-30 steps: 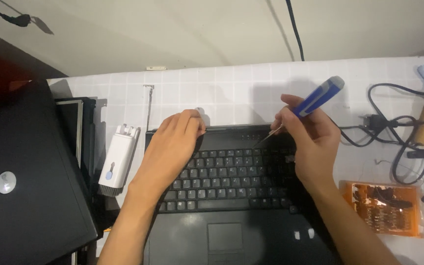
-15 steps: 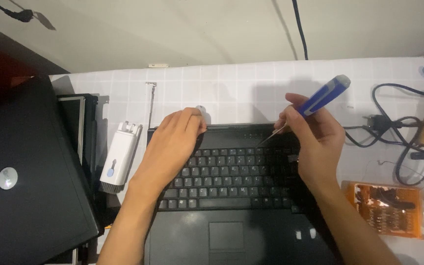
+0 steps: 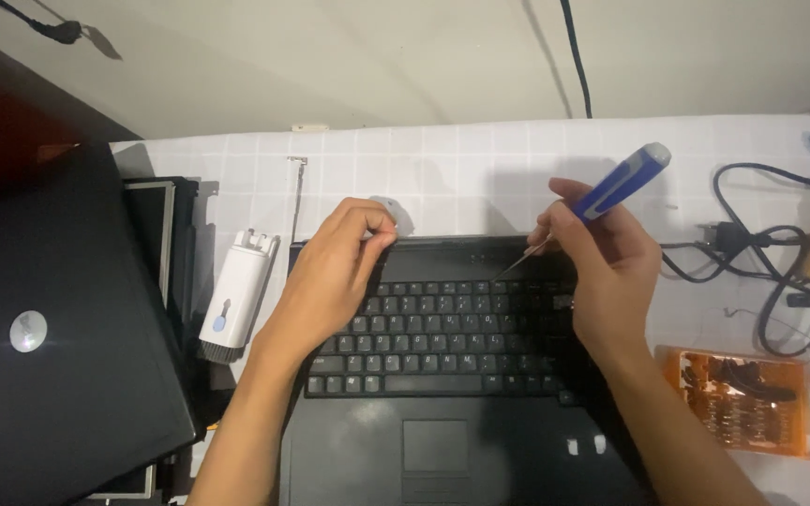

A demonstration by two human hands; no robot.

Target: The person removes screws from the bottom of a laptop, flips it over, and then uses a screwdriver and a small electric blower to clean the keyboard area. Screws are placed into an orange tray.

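A black laptop base with its keyboard lies in front of me on a white tiled table. My left hand rests on the base's upper left corner, fingers curled over the back edge and pinching a small part there. My right hand grips a blue-handled screwdriver, its thin metal tip pointing down-left at the strip just above the top key row.
A white and blue cleaning tool lies left of the laptop. A closed black laptop sits at far left over flat panels. An orange case of screwdriver bits and tangled black cables are at right.
Almost nothing has shifted; both hands hold the same places, with the screwdriver tip staying at the strip above the keys.
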